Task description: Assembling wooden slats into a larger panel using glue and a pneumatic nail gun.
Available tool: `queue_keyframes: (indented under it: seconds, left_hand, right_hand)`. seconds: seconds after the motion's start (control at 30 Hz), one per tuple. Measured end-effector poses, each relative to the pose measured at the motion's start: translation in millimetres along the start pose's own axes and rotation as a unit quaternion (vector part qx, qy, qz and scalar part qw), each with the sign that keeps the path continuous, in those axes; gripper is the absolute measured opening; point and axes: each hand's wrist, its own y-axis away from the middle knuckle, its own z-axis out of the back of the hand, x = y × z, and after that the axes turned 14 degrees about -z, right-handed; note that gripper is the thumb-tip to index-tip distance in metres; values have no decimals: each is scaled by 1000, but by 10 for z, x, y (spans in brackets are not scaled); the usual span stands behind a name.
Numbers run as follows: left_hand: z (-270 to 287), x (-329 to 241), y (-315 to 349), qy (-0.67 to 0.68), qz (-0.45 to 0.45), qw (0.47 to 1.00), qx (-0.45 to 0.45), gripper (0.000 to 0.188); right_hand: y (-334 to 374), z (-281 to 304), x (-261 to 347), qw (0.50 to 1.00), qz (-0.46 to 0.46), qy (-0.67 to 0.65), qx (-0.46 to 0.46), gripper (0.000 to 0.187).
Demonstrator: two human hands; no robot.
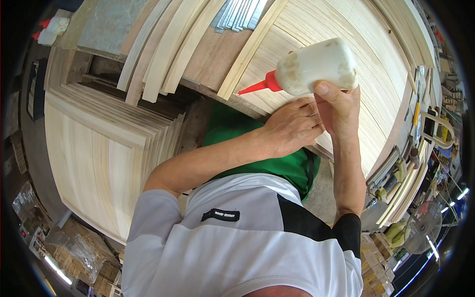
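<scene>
The white squeeze bottle (316, 67) is held up over the near part of a pale wooden panel (381, 94), its body smudged with brownish stains. Taking the bottle as the centre of a clock, with twelve toward the top of the view, its red nozzle (262, 86) aims between eight and nine o'clock, the tip just beside the near end of a narrow wooden strip (255, 47). The person's right hand (339, 106), at five o'clock, is closed around the base end of the bottle, thumb across the near side. The left hand (294, 126), between six and seven o'clock, lies at the panel's near edge, back of the hand up and fingers partly bent; its fingertips run behind the right hand, so one cannot tell whether it grips anything.

Farther out, at ten o'clock, a bundle of thin silvery strips (240, 16) lies on a brown board (213, 59). At nine o'clock several long pale slats (170, 49) rest side by side, with another white bottle (53, 27) well beyond them. A stack of framed wooden panels (96, 153) stands at eight o'clock. A yellow-handled tool (416, 113) sits at four o'clock, and a fan (424, 222) stands far off at five.
</scene>
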Motion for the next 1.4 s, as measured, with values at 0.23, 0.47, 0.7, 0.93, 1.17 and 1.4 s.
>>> queue_keyframes:
  seconds: [0.23, 0.47, 0.7, 0.93, 1.17, 1.4]
  left_hand:
    - [13, -16, -14, -5, 5, 1000, 17, 34]
    - [30, -26, -12, -6, 15, 999, 34, 32]
    - [39, -32, -16, -21, 11, 998, 59, 41]
    - [82, -29, -52, -26, 7, 999, 35, 44]
    - [129, -40, -79, -24, 12, 998, 59, 42]
    - [136, -29, -105, -27, 13, 997, 64, 47]
  right_hand:
    - [-9, 2, -16, 1000, 12, 12, -9, 59]
    - [-19, -44, 2, 1000, 8, 24, -17, 59]
    - [-114, 11, 49, 996, 25, 79, -24, 56]
    - [-295, 78, 191, 994, 76, 77, -33, 49]
    - [-559, 201, 360, 990, 110, 83, -42, 46]
    - [-890, 328, 601, 981, 142, 117, -55, 44]
